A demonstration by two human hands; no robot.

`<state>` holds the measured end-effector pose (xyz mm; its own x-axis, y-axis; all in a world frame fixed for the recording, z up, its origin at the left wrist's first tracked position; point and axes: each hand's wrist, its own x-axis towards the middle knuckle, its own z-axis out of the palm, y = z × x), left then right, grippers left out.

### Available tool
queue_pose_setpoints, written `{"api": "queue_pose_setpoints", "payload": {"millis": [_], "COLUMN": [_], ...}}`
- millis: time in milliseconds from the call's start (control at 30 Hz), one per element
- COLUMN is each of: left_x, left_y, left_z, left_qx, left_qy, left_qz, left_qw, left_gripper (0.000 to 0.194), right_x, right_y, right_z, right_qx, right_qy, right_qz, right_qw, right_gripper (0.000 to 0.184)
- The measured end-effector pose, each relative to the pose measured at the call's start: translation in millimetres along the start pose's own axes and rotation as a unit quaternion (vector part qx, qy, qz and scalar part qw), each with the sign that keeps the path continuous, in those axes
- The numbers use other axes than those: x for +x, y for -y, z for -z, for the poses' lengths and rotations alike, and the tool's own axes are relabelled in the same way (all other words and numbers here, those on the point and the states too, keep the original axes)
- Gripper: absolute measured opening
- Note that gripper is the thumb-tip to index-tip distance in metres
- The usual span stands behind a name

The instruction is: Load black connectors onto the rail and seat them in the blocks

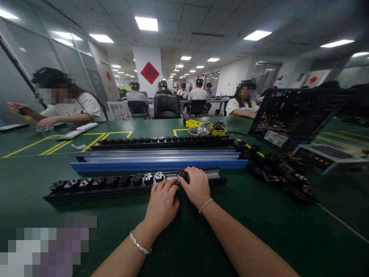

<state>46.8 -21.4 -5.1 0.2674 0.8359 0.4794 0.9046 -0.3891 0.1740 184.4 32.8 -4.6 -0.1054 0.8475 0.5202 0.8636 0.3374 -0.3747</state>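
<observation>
Leaning both hands over the near black rail (127,191), I have it lying lengthwise before me on the green table (95,240), nearest of the rails, as the head view shows. The thumb and fingertips of my right hand (197,186) close about a small black piece (183,177) seated at the channel. My left hand (165,196) lies just beside it, fingers bent and side by side at the near edge; I cannot tell whether they grip anything.

Judging by how things lie, this rail is well over half filled: a row of modules (110,181) runs from its left end nearly to my left hand, a few with pale tops. A short bare stretch of channel shows between the last pale one and the black piece, and the right end (213,174) beyond my right hand is bare too.

Just behind, the blue rail (158,165) shows only its silvery inside. Farther back, another black rail (161,146) carries a row along most of its length. Plenty remains loose: a dark heap of parts (276,173) spreads to the right, near an opened computer case (296,115).
</observation>
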Motion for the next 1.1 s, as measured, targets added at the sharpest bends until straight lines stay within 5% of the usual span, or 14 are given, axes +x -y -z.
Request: {"api": "queue_pose_setpoints", "payload": {"millis": [1100], "left_x": [0.7], "left_y": [-0.3], "left_z": [1.0], "left_qx": [-0.009], "left_qy": [-0.001], "left_qz": [0.003], "left_qw": [1.0], "left_gripper": [0.036], "right_x": [-3.2], "right_y": [-8.6], "right_z": [0.7], "right_qx": [0.002], "right_qy": [-0.054], "right_qz": [0.021], "right_qw": [0.998], "right_gripper": [0.025]}}
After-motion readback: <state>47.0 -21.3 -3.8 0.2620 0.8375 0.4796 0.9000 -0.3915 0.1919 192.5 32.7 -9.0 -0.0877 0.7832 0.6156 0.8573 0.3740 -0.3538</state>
